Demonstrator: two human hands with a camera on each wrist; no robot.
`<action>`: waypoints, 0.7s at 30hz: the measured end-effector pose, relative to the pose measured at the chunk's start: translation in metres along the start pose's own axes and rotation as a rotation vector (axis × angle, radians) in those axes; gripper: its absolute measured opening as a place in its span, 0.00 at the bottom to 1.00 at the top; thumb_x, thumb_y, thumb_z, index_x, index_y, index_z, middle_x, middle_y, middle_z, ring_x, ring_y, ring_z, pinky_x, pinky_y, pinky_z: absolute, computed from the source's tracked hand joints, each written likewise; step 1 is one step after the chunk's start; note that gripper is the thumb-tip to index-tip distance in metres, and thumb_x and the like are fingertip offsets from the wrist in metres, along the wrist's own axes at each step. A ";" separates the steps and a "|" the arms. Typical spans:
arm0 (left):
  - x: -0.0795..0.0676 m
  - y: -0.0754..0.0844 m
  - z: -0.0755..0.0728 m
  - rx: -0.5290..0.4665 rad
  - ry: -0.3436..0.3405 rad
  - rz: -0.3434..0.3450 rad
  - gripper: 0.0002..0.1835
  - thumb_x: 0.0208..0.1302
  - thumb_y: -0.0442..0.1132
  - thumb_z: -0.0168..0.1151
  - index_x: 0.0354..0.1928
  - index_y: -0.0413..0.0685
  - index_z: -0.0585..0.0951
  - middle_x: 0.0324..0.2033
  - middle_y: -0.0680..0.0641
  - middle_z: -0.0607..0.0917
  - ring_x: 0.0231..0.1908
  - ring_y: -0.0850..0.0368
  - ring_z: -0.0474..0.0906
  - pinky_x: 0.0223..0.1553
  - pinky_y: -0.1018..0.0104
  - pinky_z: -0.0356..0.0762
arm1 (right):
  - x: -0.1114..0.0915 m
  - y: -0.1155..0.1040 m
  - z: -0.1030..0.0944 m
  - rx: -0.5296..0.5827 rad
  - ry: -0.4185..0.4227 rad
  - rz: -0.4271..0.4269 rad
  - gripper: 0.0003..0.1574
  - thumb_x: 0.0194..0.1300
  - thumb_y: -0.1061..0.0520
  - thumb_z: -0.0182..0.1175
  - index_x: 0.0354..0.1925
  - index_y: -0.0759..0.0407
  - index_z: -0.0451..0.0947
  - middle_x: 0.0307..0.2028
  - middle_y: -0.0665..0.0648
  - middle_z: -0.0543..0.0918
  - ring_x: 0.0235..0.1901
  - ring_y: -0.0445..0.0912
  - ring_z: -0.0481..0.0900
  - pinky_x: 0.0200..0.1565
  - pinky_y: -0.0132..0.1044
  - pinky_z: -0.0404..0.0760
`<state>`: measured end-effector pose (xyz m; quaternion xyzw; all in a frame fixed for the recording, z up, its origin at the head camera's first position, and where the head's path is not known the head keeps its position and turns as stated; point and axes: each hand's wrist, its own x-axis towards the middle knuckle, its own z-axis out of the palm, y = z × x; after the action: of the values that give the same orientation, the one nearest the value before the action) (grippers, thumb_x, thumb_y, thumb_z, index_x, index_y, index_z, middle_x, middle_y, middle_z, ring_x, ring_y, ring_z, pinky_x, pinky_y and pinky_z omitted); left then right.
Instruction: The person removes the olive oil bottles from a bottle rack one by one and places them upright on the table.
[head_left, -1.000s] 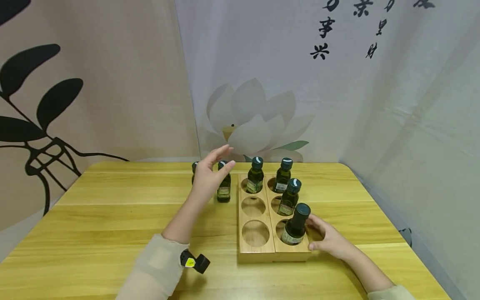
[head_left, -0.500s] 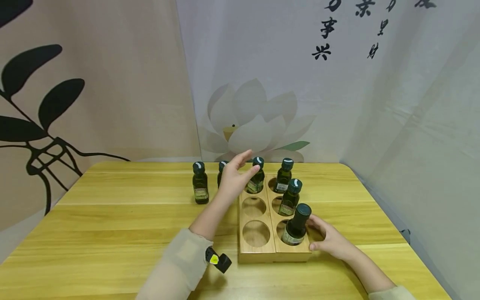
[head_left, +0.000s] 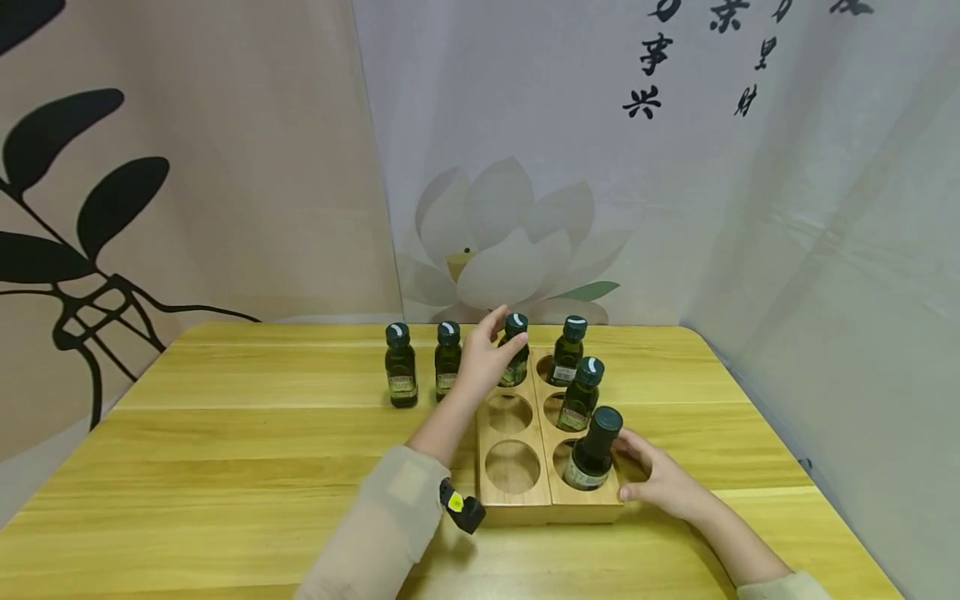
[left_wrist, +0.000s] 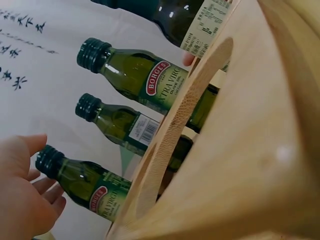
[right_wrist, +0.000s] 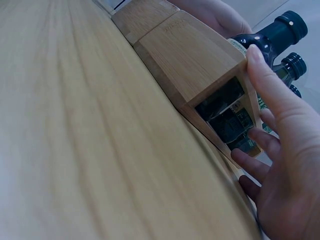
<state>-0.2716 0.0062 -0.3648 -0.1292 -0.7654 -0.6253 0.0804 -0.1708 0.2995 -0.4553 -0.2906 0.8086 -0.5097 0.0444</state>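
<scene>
My left hand (head_left: 480, 358) is at the neck of a small green olive oil bottle (head_left: 517, 373), which stands in the back left hole of a wooden rack (head_left: 517, 504). In the left wrist view, the thumb lies by that bottle's dark cap (left_wrist: 48, 161) and the fingers reach behind its neck, loosely spread. My right hand (head_left: 660, 479) rests against the rack's right side, thumb at the front corner, fingers along the open side. A taller dark bottle (head_left: 588, 462) leans in the front right hole. Two more small bottles, one middle (head_left: 577, 404) and one rear (head_left: 566, 360), fill the right row.
Two similar bottles, one outer (head_left: 401, 371) and one inner (head_left: 447, 358), stand on the wooden table (head_left: 225, 467) left of the rack. The rack's left row shows two holes without bottles. A printed curtain (head_left: 510, 125) hangs behind the table.
My left hand has moved right, from over the two loose bottles to the bottle at the rack's back left, uncovering the loose ones. My right hand stays at the rack's side.
</scene>
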 end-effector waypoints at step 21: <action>0.005 -0.003 0.012 -0.028 0.078 -0.014 0.21 0.66 0.37 0.61 0.61 0.47 0.75 0.52 0.43 0.79 0.53 0.51 0.75 0.48 0.59 0.78 | 0.001 0.000 0.000 0.013 0.001 -0.016 0.55 0.57 0.42 0.69 0.68 0.72 0.56 0.57 0.73 0.71 0.58 0.36 0.68 0.59 0.25 0.61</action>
<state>-0.2766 0.0175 -0.3687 -0.1003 -0.7538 -0.6410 0.1040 -0.1714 0.2991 -0.4550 -0.2967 0.8030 -0.5153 0.0418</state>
